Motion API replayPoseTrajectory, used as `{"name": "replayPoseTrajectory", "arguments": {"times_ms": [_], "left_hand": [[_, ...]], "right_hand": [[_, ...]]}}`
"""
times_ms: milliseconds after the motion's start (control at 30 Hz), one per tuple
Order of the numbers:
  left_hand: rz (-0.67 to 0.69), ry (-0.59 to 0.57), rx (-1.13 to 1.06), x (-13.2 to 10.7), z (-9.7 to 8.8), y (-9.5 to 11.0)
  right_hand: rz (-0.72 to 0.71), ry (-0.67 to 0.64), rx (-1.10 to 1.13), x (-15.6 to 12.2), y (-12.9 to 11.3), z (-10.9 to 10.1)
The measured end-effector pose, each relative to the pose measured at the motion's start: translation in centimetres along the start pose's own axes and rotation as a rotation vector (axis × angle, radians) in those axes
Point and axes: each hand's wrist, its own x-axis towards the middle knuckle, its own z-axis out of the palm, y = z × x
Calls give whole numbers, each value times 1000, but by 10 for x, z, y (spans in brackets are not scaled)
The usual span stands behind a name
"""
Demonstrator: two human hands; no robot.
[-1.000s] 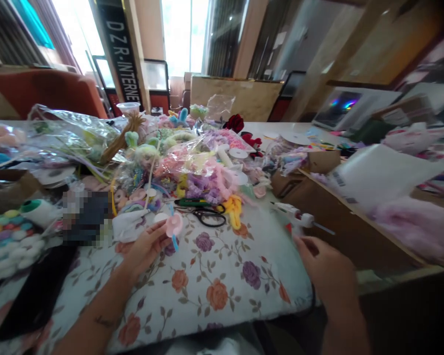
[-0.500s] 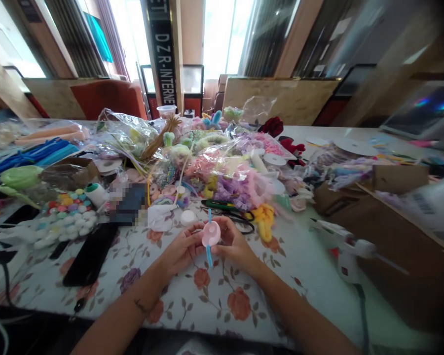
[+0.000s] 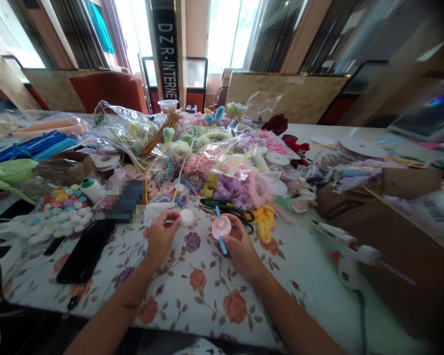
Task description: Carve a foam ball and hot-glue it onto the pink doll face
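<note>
Pillar [image 3: 166,54] lettered "DZR-INTERNE", pink piece [image 3: 221,227] — in right fingers [image 3: 232,241]

Disc [image 3: 187,218] at your left hand [image 3: 164,235], cup [image 3: 221,227] in your right hand [image 3: 240,246], phone [image 3: 84,254] farther left, glue gun [image 3: 347,246] far right

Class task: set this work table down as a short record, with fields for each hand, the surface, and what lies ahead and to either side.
Left hand: fingertips at the edge of a white disc; grip unclear
Right hand: holds a pink piece with light-blue strips sticking out
Surface: floral cloth
Ahead: yellow fuzzy piece, pile of craft materials
Left side: pom-poms, dark flat object
Right side: glue gun near cardboard box
</note>
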Motion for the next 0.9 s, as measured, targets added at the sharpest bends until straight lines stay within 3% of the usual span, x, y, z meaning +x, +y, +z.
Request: {"name": "replayPoseTrajectory", "arguments": {"times_ms": [67,133,333,500,667,800,900], "left_hand": [[170,70,253,6,-4,-5],[285,21,450,9,-2,-10],[373,-104,693,18,12,-22],[419,-117,669,20,12,-19],[484,-131,514,9,15,1],[504,-236,484,6,24,19],[461,-317,383,4,30,20]], "right_hand": [[19,-14,18,0,-1,0],[35,-33,38,-1,-2,1],[29,-26,70,-2,-2,-6],[5,-30,82,1,3,-11],[-23,-76,59,3,8,-13],[-82,-64,54,6,13,-16],[-97,-52,63,7,14,-17]]}}
